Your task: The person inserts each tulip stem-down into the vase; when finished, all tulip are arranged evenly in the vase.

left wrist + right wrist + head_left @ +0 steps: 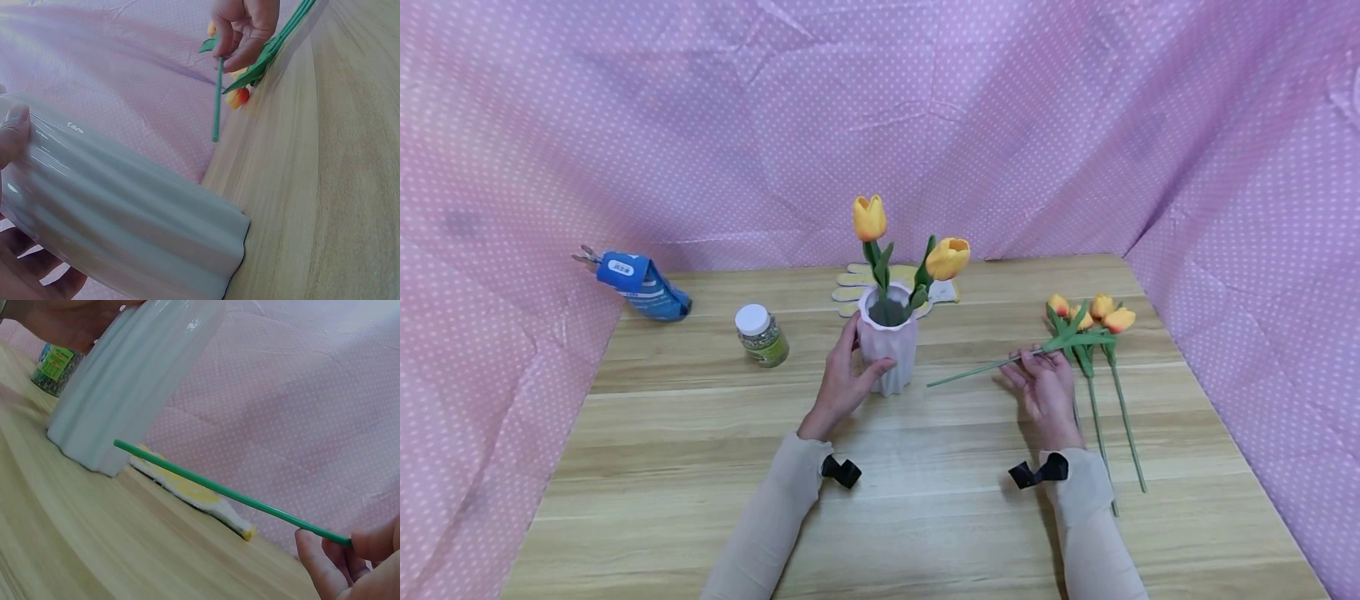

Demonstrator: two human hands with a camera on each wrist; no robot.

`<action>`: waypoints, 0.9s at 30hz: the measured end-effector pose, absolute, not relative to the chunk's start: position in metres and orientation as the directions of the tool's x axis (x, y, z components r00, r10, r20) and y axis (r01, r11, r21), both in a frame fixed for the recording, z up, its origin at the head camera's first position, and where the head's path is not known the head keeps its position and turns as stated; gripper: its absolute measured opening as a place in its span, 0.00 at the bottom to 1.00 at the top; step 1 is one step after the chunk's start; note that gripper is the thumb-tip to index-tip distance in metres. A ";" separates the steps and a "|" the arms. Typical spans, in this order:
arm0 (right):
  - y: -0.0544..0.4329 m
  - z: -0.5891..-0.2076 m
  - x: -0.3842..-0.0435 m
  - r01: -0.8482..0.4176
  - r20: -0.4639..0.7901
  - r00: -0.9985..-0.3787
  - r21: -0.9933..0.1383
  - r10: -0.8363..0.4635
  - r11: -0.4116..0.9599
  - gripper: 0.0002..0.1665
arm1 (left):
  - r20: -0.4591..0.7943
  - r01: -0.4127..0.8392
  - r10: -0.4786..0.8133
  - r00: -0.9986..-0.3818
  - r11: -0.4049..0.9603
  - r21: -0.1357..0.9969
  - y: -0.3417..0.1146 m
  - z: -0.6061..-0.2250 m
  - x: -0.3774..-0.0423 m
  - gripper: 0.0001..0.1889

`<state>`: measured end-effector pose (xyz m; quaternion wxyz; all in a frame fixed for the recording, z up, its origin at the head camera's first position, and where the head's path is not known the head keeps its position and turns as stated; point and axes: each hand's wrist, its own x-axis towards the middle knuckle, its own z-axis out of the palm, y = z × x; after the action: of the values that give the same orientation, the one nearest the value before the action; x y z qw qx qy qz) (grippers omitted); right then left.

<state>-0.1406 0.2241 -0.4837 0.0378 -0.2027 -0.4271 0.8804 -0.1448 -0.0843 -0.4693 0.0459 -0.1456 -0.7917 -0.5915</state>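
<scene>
Right now, my right grip [1048, 392] is pinching a tulip [973, 371] by its slim, smooth green stem, above the tabletop [925, 517]. Its bare end is pointing toward the vase [891, 360] without touching it. Long green leaves [1093, 339] are spreading beyond my hold; from afar I am not making out which yellow-orange bloom is its own. Three other tulips [1097, 442] are lying just beside it. My left grip [841, 382] is clasping the glossy, fluted, pale vase, which is standing upright, two yellow tulips [870, 219] rising past its wavy rim. Behind, a yellow-and-white glove [946, 292] is lying; leftward, a white-lidded jar [763, 337] is standing, with a blue packet [658, 293] resting farther out.
</scene>
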 end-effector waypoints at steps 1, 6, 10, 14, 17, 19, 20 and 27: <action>0.224 -0.482 -0.140 0.101 -0.326 -0.914 -0.761 0.242 -0.641 0.07 | 0.246 0.286 0.177 -0.953 0.258 0.923 -0.084 -0.469 -0.145 0.46; 0.223 -0.473 -0.139 0.054 -0.308 -0.912 -0.744 0.271 -0.665 0.08 | 0.260 0.300 0.174 -0.950 0.264 0.917 -0.084 -0.469 -0.145 0.45; 0.222 -0.466 -0.137 0.003 -0.271 -0.917 -0.741 0.294 -0.671 0.09 | 0.274 0.312 0.173 -0.946 0.263 0.913 -0.084 -0.469 -0.145 0.45; 0.223 -0.459 -0.134 -0.027 -0.225 -0.933 -0.735 0.281 -0.678 0.08 | 0.277 0.315 0.171 -0.946 0.265 0.911 -0.084 -0.468 -0.144 0.45; 0.223 -0.452 -0.132 -0.049 -0.193 -0.943 -0.725 0.270 -0.687 0.08 | 0.273 0.312 0.172 -0.946 0.265 0.913 -0.084 -0.467 -0.144 0.45; 0.224 -0.447 -0.131 -0.063 -0.175 -0.948 -0.716 0.265 -0.695 0.07 | 0.270 0.309 0.173 -0.947 0.264 0.914 -0.084 -0.467 -0.144 0.45; 0.224 -0.445 -0.131 -0.066 -0.167 -0.951 -0.714 0.261 -0.697 0.07 | 0.268 0.306 0.172 -0.948 0.265 0.914 -0.084 -0.467 -0.144 0.45; 0.222 -0.427 -0.130 -0.101 -0.111 -0.962 -0.707 0.251 -0.700 0.07 | 0.254 0.292 0.172 -0.952 0.255 0.922 -0.084 -0.469 -0.145 0.45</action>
<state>-0.1300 0.2221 -0.4266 0.0961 -0.1000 -0.3752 0.9165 -0.1447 -0.0839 -0.4691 0.0510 -0.1468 -0.7905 -0.5925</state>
